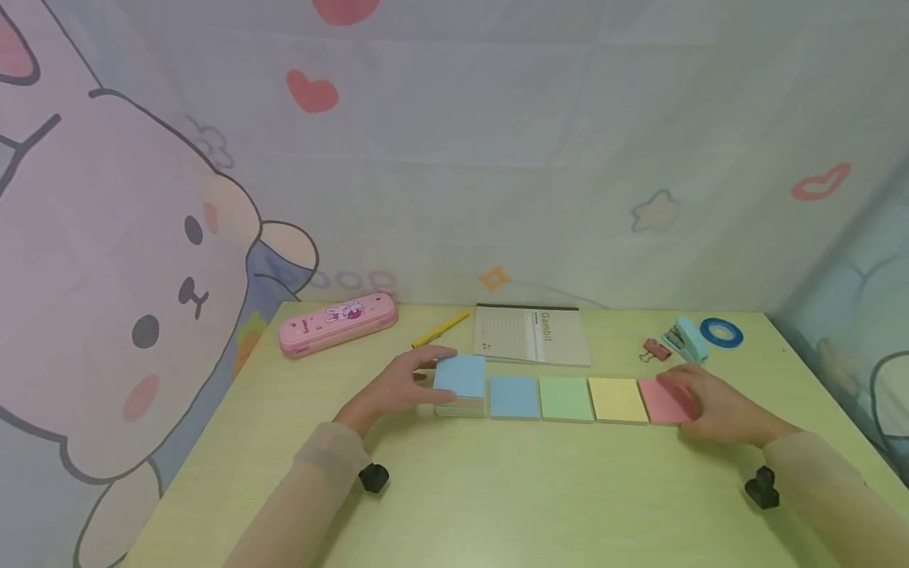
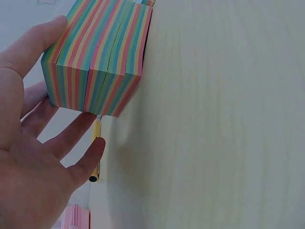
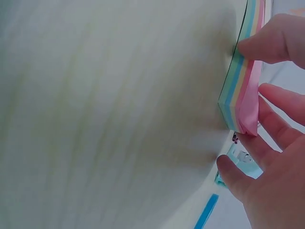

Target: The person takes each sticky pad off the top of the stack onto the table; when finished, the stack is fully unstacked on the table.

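Observation:
My left hand (image 1: 399, 386) grips a thick stack of sticky note pads (image 1: 460, 377), blue on top, thumb along the near side and fingers at the far side. In the left wrist view the stack's sides (image 2: 95, 57) show many coloured stripes. To its right lie single pads in a row: a blue pad (image 1: 514, 396), a green pad (image 1: 566, 398) and a yellow pad (image 1: 616, 400). At the row's right end my right hand (image 1: 724, 406) holds a pink sticky note pad (image 1: 666, 401), thumb on its near edge; striped layers (image 3: 236, 90) show along its side.
Behind the pads lie a pink pencil case (image 1: 338, 325), a yellow pen (image 1: 442, 329) and a notebook (image 1: 531, 335). Further right are a red binder clip (image 1: 656, 349), a light blue stapler (image 1: 686, 339) and a roll of blue tape (image 1: 721, 333). A printed cloth (image 1: 454, 197) hangs behind the table.

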Demonstrator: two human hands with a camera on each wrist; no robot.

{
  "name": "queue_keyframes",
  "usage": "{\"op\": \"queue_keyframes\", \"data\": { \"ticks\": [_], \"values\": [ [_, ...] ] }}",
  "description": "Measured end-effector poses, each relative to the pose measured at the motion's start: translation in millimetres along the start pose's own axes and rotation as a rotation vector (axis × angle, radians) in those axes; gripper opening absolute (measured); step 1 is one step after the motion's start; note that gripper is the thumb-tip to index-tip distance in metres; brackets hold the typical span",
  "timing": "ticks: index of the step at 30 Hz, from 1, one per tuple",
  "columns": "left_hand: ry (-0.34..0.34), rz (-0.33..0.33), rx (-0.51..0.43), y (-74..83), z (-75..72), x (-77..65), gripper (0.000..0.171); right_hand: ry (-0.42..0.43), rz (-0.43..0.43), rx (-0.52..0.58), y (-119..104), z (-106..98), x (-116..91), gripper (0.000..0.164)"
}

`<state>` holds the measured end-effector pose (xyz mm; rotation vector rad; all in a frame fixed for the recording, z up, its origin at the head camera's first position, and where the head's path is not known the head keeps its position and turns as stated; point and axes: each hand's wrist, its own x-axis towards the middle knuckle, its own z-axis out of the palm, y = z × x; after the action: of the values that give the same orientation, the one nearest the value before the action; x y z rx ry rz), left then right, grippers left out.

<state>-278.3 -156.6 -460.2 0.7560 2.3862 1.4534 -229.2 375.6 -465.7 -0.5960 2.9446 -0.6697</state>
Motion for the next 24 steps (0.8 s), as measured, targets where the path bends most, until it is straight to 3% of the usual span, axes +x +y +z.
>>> {"op": "queue_keyframes", "data": {
  "ticks": [15,19,24],
  "values": [
    [0.001,-0.004,-0.003,0.5,0.1,-1.1,0.072,0.005,-0.025,-0.029,-3.8,-2.1,2.1,0.079],
    [0.002,-0.003,-0.01,-1.7,0.2,-1.9,0.072,0.077,-0.088,0.02,-22.9,-2.9,11.4,0.072],
    [0.006,0.006,-0.03,-2.0,1.4,-2.1,0.07,0.122,-0.14,0.04,-65.0,5.9,35.5,0.068]
  ]
}}
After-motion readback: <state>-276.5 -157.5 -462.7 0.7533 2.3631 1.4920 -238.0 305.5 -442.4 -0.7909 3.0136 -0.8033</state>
